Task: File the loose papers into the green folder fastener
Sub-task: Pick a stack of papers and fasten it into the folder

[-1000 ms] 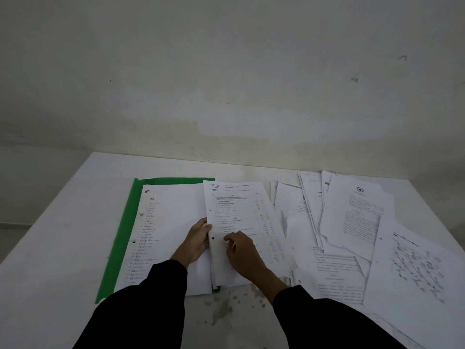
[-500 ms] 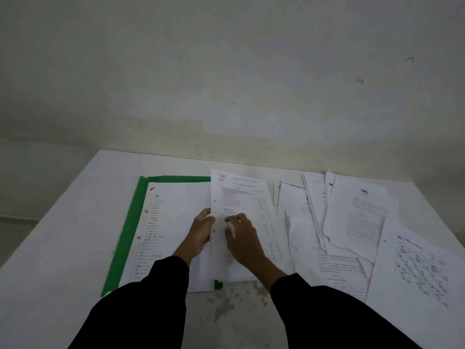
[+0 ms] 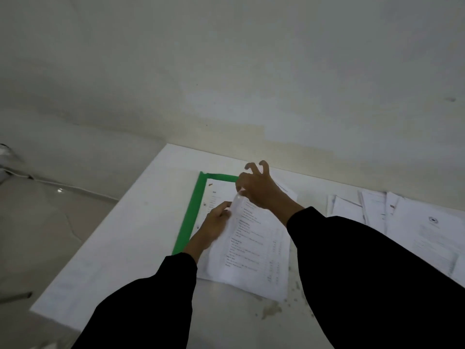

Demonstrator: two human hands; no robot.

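around: loose papers [image 3: 415, 222] right on counter [image 3: 125, 235] | green folder [image 3: 195, 210] open at left, printed sheet [image 3: 259, 253] covering its pages | left hand [image 3: 216, 224] pinches sheet's lifted edge, right hand [image 3: 258, 188] pinches its top corner | earlier: right hand lower, sheet flatter

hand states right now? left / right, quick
Left hand: pinches the left edge of the printed sheet.
Right hand: pinches the same sheet near its top corner, other fingers curled clear.
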